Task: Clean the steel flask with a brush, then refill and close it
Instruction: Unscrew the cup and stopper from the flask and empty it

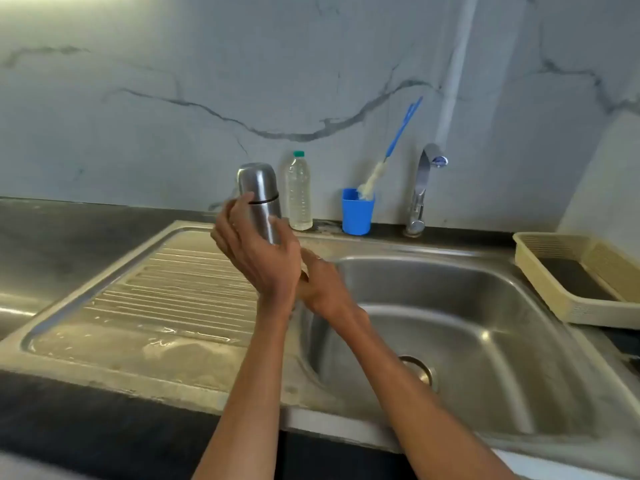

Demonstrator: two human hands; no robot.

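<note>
Upright, capped flask (260,199) in left hand (258,252), brush (381,168) in blue cup (356,214)

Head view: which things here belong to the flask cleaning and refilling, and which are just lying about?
For the job:
- steel flask, cap on, gripped by the left hand
- bottle brush standing in the blue cup
- tap
- sink
- water bottle, perhaps for refilling

Lying about:
- beige basket on the counter, right of the sink

The right hand holds nothing.
</note>
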